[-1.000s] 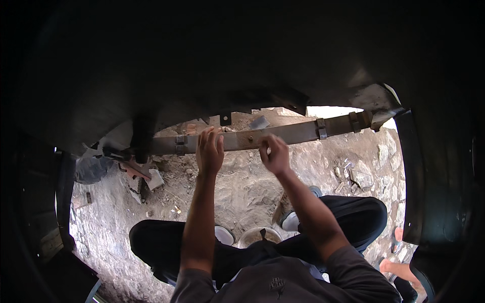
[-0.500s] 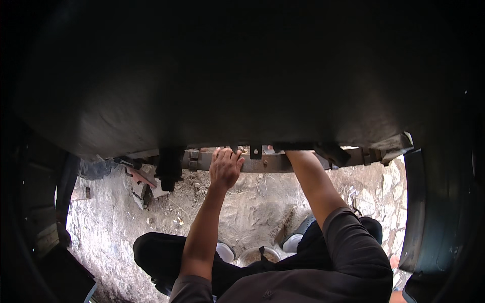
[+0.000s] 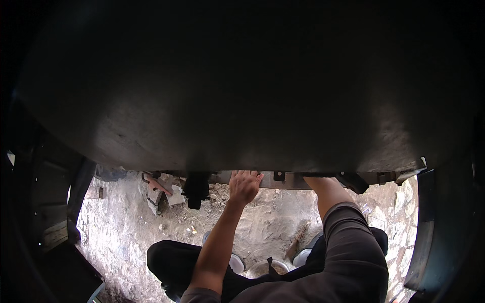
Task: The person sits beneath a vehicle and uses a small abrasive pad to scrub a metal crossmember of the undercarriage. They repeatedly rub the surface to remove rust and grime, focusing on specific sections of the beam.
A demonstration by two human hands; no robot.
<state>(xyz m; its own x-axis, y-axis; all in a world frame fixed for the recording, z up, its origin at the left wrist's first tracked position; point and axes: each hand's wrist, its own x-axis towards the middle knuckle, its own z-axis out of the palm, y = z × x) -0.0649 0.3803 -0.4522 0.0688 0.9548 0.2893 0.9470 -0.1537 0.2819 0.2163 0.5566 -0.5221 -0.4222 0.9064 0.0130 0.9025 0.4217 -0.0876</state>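
My left hand [image 3: 245, 187] rests on a flat metal bar [image 3: 295, 183] that runs across in front of me. Its fingers bend over the bar, the tips partly hidden under the lower edge of a large dark curved surface [image 3: 242, 126]. My right forearm [image 3: 324, 192] reaches up behind that same edge, right of the left hand; the right hand itself is hidden. Between the two arms a small dark bracket with a hole [image 3: 279, 175] sits at the bar. Left of my left hand a black stubby part [image 3: 196, 191] hangs down.
Dark panels stand close on the left [image 3: 53, 202] and right [image 3: 429, 217]. Broken blocks [image 3: 176, 196] and a reddish long piece [image 3: 160, 184] lie on the rough ground at left. A round pale-rimmed thing [image 3: 260, 265] is between my shoes [image 3: 302, 257].
The view has shifted, so the dark surface now covers more of the bar. My left hand sits closer to the bracket. More of my right forearm is hidden behind the edge.
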